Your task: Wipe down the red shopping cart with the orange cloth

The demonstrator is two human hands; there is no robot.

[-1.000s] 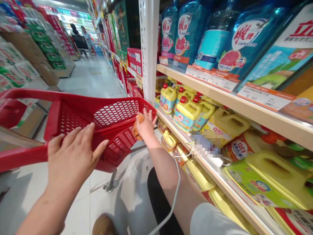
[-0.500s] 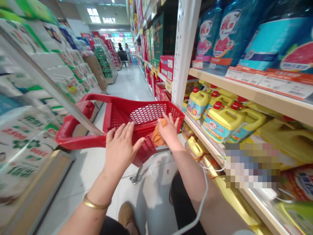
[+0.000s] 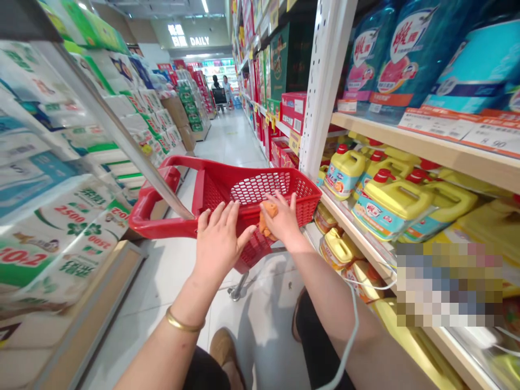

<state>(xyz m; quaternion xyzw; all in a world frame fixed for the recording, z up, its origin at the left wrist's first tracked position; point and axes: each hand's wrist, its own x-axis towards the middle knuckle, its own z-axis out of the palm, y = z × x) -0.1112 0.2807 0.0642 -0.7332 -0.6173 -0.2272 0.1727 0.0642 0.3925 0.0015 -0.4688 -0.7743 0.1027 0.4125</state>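
Note:
A red plastic shopping cart [image 3: 182, 230] with mesh sides stands sideways in front of me. My left hand [image 3: 221, 233] lies on its near rim with the fingers stretched and slightly apart, holding nothing. Farther right, my right hand [image 3: 284, 219] presses a crumpled orange cloth [image 3: 267, 218] against the near side of the cart, at the rim. Part of the cloth is under the palm. A metal pole [image 3: 122, 141] slants down to the cart's left part, and a caster [image 3: 236, 293] shows beneath.
Shelves on my right hold yellow jugs [image 3: 392, 203] below blue bottles [image 3: 410, 54], behind a white upright [image 3: 320, 92]. Stacked paper packs [image 3: 73, 233] line the left on a low platform [image 3: 101, 303]. A white cable [image 3: 352, 330] hangs by my right arm. Two people [image 3: 221, 84] are far down the aisle.
The view has swung a little left, so the shelves and cart sit farther right in it. Both hands stay at the cart's near rim, the right one still on the cloth.

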